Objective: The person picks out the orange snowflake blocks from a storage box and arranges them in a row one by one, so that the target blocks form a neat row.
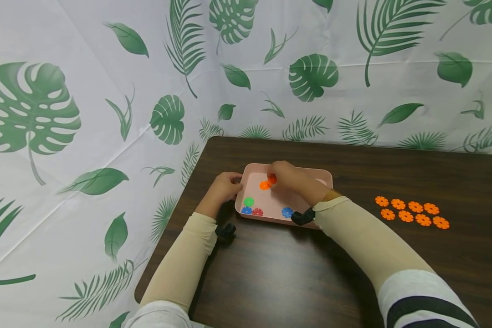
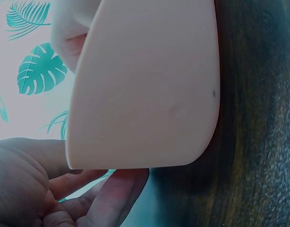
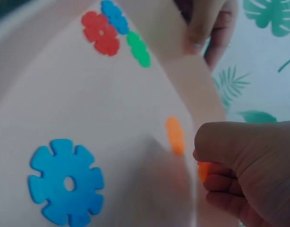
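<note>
A pink tray lies on the table toward its left side. My left hand grips the tray's left rim, with the thumb on the rim and fingers outside the wall. Over the tray's far part, my right hand pinches an orange notched plastic disc between thumb and fingers. Another orange disc lies on the tray just beside it. At the near left corner sit a green disc, a blue disc and a red disc. A second blue disc lies near the tray's front edge.
Several orange discs lie in two rows on the dark wooden table, right of the tray. A white cloth with green leaves hangs behind and to the left. Black wrist mounts stick out from both wrists.
</note>
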`<state>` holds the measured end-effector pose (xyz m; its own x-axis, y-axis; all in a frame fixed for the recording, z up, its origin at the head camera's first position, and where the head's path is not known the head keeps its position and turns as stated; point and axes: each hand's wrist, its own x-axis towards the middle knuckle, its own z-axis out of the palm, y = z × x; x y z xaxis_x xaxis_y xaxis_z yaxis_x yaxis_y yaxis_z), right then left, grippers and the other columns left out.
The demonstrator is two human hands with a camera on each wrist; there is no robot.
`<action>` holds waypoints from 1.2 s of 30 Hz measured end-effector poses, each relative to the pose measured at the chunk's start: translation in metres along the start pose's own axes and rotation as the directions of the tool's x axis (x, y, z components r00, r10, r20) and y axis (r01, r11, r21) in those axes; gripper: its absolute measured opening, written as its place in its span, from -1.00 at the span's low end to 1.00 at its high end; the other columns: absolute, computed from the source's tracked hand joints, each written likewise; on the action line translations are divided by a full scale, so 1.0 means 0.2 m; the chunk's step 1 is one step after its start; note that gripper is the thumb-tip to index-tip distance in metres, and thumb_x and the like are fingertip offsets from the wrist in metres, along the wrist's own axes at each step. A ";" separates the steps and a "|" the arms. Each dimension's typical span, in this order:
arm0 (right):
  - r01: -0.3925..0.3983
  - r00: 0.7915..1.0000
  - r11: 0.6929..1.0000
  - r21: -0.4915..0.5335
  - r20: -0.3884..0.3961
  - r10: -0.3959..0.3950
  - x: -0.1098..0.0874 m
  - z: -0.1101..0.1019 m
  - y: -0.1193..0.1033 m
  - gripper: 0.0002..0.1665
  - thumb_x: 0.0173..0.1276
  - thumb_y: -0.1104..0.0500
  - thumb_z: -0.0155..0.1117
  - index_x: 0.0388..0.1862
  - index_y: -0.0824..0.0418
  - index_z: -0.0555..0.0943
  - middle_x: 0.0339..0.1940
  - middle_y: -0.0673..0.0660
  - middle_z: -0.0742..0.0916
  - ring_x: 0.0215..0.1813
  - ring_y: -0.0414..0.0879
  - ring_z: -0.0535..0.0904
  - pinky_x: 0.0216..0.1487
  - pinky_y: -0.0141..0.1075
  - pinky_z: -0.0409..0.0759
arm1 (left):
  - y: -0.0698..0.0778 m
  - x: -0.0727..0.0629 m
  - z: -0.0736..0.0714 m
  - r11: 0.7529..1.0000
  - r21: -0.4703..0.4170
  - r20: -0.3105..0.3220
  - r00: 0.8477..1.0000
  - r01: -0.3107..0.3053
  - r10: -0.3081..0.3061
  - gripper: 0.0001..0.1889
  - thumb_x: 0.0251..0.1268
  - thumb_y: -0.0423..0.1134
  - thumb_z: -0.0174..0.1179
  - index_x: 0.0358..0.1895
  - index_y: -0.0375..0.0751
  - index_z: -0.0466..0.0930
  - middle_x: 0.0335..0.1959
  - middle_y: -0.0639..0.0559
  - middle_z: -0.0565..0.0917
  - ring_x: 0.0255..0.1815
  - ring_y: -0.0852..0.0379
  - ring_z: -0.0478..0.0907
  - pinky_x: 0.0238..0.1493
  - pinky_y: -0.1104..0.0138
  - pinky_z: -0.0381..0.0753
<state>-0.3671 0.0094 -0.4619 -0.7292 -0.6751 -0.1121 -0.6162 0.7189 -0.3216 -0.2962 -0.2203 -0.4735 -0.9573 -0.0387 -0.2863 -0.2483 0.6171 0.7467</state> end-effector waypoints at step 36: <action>-0.325 0.940 0.942 0.084 -0.077 0.331 -1.17 -0.26 0.70 -0.53 0.31 0.18 0.47 0.07 0.46 0.61 -0.12 0.28 0.68 -0.09 0.16 0.58 -0.07 0.13 0.62 | 0.00 -0.01 -0.01 0.996 -0.081 0.029 0.999 -0.030 0.032 -0.52 0.46 -0.28 0.24 0.41 -0.21 0.53 0.02 -0.25 0.67 -0.20 -0.06 0.73 -0.16 0.15 0.80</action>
<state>-0.2983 0.2774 -0.4327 -0.9128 -0.3839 -0.1395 -0.3185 0.8827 -0.3456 -0.2944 -0.2217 -0.4729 -0.9601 0.0043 -0.2797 -0.2310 0.5519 0.8013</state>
